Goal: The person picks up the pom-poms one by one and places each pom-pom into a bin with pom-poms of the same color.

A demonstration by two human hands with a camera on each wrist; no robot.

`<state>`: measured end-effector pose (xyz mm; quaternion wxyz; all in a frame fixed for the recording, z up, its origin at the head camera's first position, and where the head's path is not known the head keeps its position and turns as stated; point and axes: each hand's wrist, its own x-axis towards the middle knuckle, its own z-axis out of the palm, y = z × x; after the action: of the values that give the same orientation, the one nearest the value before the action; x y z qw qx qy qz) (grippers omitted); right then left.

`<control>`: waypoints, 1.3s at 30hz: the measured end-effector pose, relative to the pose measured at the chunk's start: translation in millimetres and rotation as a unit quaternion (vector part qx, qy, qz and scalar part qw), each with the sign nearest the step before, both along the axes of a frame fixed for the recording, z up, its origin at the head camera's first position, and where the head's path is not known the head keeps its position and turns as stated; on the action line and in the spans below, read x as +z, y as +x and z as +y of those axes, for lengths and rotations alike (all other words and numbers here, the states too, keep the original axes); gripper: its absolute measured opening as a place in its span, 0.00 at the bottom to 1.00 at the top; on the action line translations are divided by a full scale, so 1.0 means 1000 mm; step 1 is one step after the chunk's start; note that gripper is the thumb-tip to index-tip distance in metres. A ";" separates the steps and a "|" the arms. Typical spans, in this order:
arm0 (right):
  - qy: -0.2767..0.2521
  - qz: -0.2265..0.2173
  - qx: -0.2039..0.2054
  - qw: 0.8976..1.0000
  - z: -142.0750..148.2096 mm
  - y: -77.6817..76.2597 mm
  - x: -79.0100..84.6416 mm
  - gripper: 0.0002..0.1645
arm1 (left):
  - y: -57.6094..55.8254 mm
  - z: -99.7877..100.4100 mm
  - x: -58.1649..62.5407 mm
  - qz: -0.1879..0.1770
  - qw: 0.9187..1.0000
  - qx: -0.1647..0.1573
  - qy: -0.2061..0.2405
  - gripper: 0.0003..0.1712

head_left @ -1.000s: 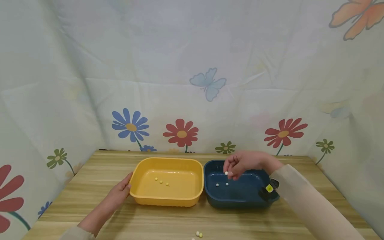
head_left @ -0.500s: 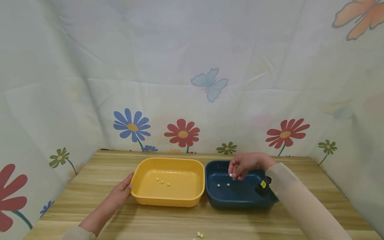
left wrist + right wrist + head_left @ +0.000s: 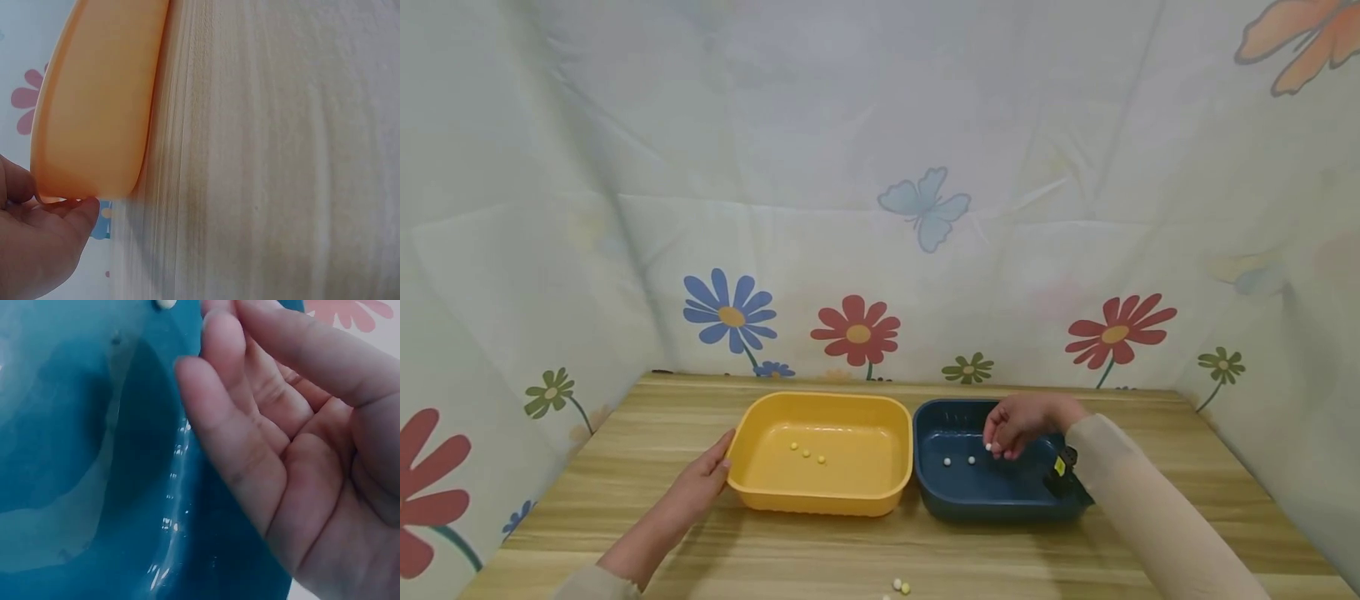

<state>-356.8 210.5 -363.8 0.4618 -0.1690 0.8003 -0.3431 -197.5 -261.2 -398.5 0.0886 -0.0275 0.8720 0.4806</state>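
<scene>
Near the table's left side, my left hand (image 3: 698,483) grips the rim at the left end of the yellow basin (image 3: 820,506). In the left wrist view, the thumb and curled fingers (image 3: 84,215) are at the basin's rim. My right hand (image 3: 1018,425) is inside the dark blue basin (image 3: 1000,510), low over its floor. Its thumb and finger pinch a small white bead (image 3: 988,447). Two other white beads, one of them the nearer bead (image 3: 972,460), lie to its left. The right wrist view cuts off the pinching fingertips at its top edge.
Three yellow beads (image 3: 807,454) lie in a slanting row in the yellow basin. On the wooden table (image 3: 775,558), a white bead (image 3: 897,584) touches a yellow bead (image 3: 906,588) near the front edge, with another pale bead partly cut off. A flowered cloth (image 3: 820,208) hangs behind.
My right hand has moved rightward and down toward the blue basin's floor, still pinching the white bead. The left hand has stayed at the yellow basin. The camera view shifts slightly.
</scene>
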 end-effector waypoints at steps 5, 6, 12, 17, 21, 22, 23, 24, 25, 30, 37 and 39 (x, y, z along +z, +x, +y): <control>0.018 -0.015 -0.003 1.000 0.002 -0.001 -0.001 0.04 | 0.000 -0.001 0.001 0.001 1.000 0.000 -0.004 0.32; 0.021 -0.015 -0.004 1.000 0.002 -0.001 -0.002 0.04 | 0.000 -0.001 0.001 0.001 1.000 0.000 -0.005 0.32; 0.034 -0.010 -0.007 0.999 0.004 -0.002 -0.006 0.04 | -0.001 -0.002 0.000 0.004 1.000 -0.002 -0.001 0.32; 0.045 -0.011 -0.017 0.999 0.006 -0.004 -0.016 0.03 | 0.000 -0.001 0.000 0.004 1.000 -0.002 0.003 0.32; 0.057 -0.012 -0.028 0.998 0.007 -0.004 -0.023 0.03 | -0.001 0.000 -0.001 0.003 1.000 -0.006 0.013 0.32; 0.060 -0.011 -0.029 0.998 0.007 -0.004 -0.024 0.03 | -0.001 0.000 0.000 0.003 1.000 -0.007 0.015 0.32; 0.062 -0.008 -0.031 0.998 0.007 -0.003 -0.025 0.03 | -0.001 0.000 0.000 0.004 1.000 -0.006 0.014 0.32; 0.065 -0.007 -0.035 0.997 0.007 -0.003 -0.026 0.03 | -0.001 0.001 0.000 0.004 1.000 -0.007 0.016 0.33; 0.067 -0.004 -0.035 0.997 0.007 -0.002 -0.026 0.03 | -0.001 0.001 0.000 0.006 1.000 -0.007 0.017 0.33; 0.080 0.006 -0.029 0.996 0.003 -0.001 -0.025 0.03 | -0.001 0.001 -0.001 0.005 1.000 -0.003 0.010 0.33; 0.087 0.005 -0.017 0.996 -0.001 -0.001 -0.025 0.03 | 0.000 -0.002 -0.002 0.000 1.000 0.001 0.006 0.33; 0.087 0.002 -0.020 0.996 -0.001 -0.001 -0.026 0.03 | 0.000 -0.002 -0.002 -0.002 1.000 0.000 0.008 0.33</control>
<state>-358.1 209.1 -389.8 0.4660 -0.1125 0.8315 -0.2808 -197.7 -263.1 -400.9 0.0906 -0.0282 0.8680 0.4874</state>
